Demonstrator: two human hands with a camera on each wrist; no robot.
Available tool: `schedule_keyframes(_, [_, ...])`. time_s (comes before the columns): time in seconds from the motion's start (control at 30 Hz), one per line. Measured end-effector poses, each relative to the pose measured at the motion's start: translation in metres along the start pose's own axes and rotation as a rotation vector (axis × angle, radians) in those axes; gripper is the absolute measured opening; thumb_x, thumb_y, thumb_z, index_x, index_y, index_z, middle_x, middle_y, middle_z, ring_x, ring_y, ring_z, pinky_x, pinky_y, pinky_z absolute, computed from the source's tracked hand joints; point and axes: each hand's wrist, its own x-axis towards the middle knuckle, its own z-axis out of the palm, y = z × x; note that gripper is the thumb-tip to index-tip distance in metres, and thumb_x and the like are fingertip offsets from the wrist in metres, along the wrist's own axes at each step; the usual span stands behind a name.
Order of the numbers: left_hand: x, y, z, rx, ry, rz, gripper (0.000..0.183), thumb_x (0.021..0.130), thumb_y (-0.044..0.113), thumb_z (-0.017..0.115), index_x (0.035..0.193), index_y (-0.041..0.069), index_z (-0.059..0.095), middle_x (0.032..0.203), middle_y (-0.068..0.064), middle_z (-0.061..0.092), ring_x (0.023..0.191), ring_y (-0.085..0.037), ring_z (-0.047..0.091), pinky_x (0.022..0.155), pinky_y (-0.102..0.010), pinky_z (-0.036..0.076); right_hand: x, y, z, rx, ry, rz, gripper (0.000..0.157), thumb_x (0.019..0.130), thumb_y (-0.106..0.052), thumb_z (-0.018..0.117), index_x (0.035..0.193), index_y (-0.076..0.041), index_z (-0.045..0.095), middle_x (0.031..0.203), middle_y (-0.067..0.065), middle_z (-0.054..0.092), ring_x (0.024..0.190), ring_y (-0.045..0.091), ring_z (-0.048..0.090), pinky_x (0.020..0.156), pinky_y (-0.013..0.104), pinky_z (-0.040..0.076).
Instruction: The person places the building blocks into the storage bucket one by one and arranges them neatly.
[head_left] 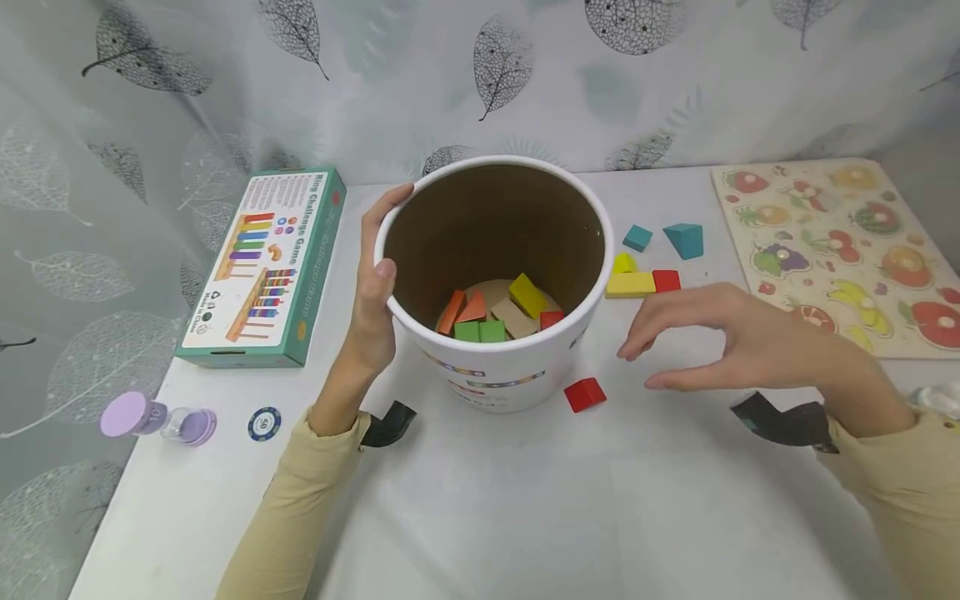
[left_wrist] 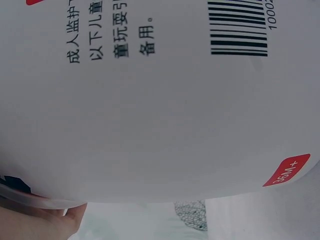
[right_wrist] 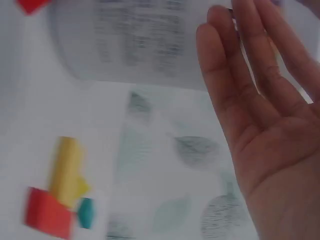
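My left hand is clamped on the bucket's left rim, thumb over the edge. Blocks lie inside, low beneath my thumb. Just beside the bucket's right, a red wedge rests near my right fingertips; a yellow bar lies beyond them. My right hand hangs clear of both, thumb and fingers apart.

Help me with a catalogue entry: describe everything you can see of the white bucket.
The white bucket is round, open-topped and apparently cardboard, with a white rim, brown interior, printed text and a barcode. It looks upright on the white table, holding several coloured blocks; the left hand grips its rim.
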Motion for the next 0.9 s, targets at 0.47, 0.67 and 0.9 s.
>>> schedule_keyframes(0.47, [0.0,-0.001,0.0,-0.001,0.008,0.001,0.085,0.086,0.068,0.046,0.148,0.014,0.026,0.143,-0.011,0.038,0.131,-0.033,0.036,0.106,-0.047,0.037,-0.002,0.043,0.057,-0.016,-0.095,0.277,0.042,0.079,-0.013,0.081,0.117,-0.026,0.067,0.119,-0.015,0.062,0.11,0.003,0.057,0.092,0.032,0.054])
schedule_keyframes(0.67, [0.0,0.0,0.001,-0.003,0.01,-0.009,0.084,0.086,0.068,0.045,0.148,0.015,0.027,0.143,-0.01,0.039,0.131,-0.032,0.037,0.106,-0.047,0.037,-0.001,0.047,0.069,-0.078,-0.126,0.299,0.041,0.079,-0.013,0.08,0.116,-0.025,0.067,0.118,-0.013,0.063,0.11,0.007,0.056,0.091,0.031,0.054])
schedule_keyframes(0.9, [0.0,-0.001,0.0,0.005,0.009,-0.004,0.085,0.086,0.068,0.045,0.148,0.014,0.026,0.143,-0.01,0.039,0.131,-0.032,0.037,0.106,-0.047,0.037,0.0,0.051,0.077,-0.105,-0.131,0.296,0.039,0.079,-0.014,0.08,0.115,-0.025,0.068,0.115,-0.011,0.064,0.108,0.01,0.057,0.088,0.029,0.055])
